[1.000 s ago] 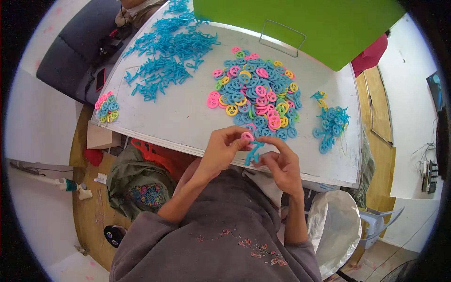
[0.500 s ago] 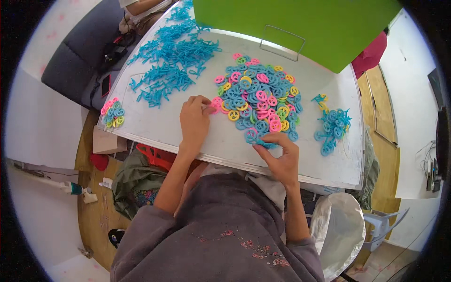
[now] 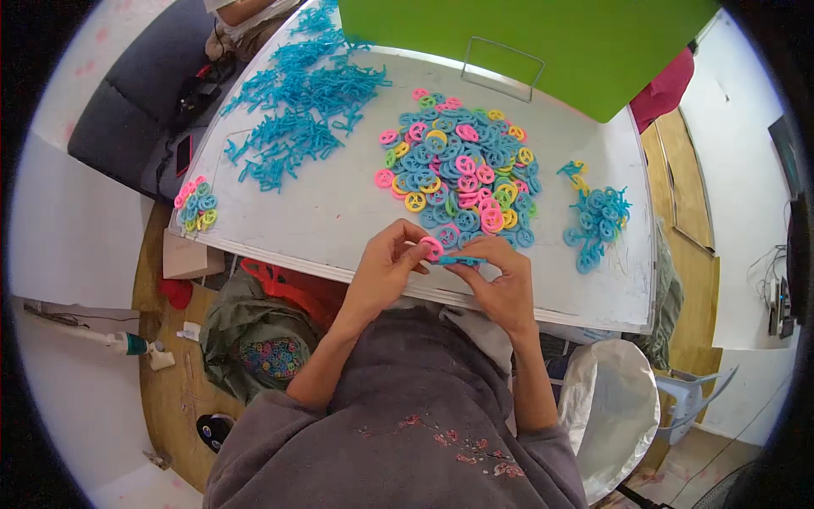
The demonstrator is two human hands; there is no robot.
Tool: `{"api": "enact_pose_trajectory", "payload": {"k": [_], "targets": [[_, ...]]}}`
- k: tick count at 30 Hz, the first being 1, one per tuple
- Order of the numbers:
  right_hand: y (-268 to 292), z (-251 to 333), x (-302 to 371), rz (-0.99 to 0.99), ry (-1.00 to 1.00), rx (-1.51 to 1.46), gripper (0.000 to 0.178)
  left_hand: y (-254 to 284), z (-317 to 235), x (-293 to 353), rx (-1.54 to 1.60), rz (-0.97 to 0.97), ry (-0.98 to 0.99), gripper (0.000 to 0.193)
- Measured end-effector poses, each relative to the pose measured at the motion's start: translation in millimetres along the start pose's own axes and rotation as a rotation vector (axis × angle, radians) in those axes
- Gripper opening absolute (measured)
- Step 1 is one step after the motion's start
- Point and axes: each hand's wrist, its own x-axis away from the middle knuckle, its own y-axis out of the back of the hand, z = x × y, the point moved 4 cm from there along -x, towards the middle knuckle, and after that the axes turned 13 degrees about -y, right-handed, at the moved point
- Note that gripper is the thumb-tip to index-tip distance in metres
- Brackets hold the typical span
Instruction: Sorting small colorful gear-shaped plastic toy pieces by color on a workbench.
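Observation:
Near the table's front edge my two hands meet. My left hand (image 3: pixel 392 265) pinches a small pink plastic ring with spokes (image 3: pixel 432 248), like a tiny wheel. My right hand (image 3: pixel 502 280) is closed on a blue plastic piece (image 3: pixel 460 260) with a thin stem, its end against the pink wheel. Just beyond them lies a big heap of spoked wheels (image 3: pixel 458 161) in blue, pink, yellow and green. Whether the two held parts are joined is too small to tell.
Loose blue stem pieces (image 3: pixel 314 102) spread over the far left of the white table (image 3: pixel 339 208). Joined blue pieces (image 3: pixel 598 220) form a pile at right, a small wheel cluster (image 3: pixel 197 205) at the left corner. A green panel (image 3: pixel 543 42) stands at the back; a person's arm (image 3: pixel 242 10) shows upper left.
My left hand has come from the heap's left side toward my right hand, bringing a pink wheel. My right hand has moved slightly left, still with the blue piece.

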Motion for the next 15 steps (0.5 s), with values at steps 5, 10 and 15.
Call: {"api": "enact_pose_trajectory", "payload": {"k": [5,10,15], "targets": [[2,-2,2,-0.038,-0.003,0.034,0.020,-4,1,2,0.111,-0.036,0.090,0.010],[1,5,2,-0.025,0.043,0.119,0.023,-3,2,0,-0.067,-0.053,0.009,0.004],[2,9,3,-0.067,0.159,0.240,0.024,-13,-7,3,-0.277,-0.097,-0.124,0.002]]}}
